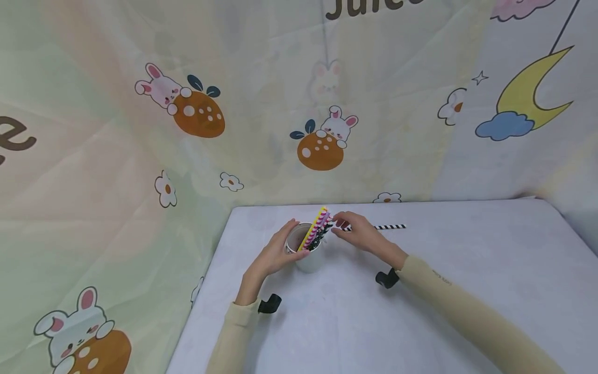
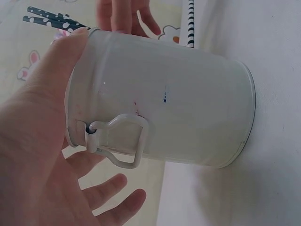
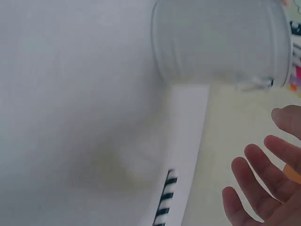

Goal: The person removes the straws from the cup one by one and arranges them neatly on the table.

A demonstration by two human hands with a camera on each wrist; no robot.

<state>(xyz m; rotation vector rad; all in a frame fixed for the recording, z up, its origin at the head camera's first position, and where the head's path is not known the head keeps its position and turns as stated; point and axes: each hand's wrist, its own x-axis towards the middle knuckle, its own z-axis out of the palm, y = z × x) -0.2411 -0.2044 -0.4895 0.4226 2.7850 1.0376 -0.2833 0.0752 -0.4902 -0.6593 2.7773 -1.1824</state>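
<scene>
A white metal pail [image 1: 309, 262] stands upright on the table, with a wire side handle [image 2: 141, 141] showing in the left wrist view. Several paper straws [image 1: 314, 231], yellow, pink-striped and black with white dots, lean out to its right side. My left hand [image 1: 276, 250] holds the pail at the rim, thumb on the near side. Just right of the straw tops is my right hand [image 1: 357, 232], its fingers loosely bent and apart in the right wrist view, holding nothing. A black-and-white striped straw [image 1: 392, 227] lies on the table behind it.
The table [image 1: 448, 234] has a white cover. Behind and to the left hangs a printed cloth [image 1: 261, 104] with rabbits and flowers. A black wrist camera [image 1: 270, 304] sits under the left sleeve, another camera [image 1: 386, 279] by the right cuff.
</scene>
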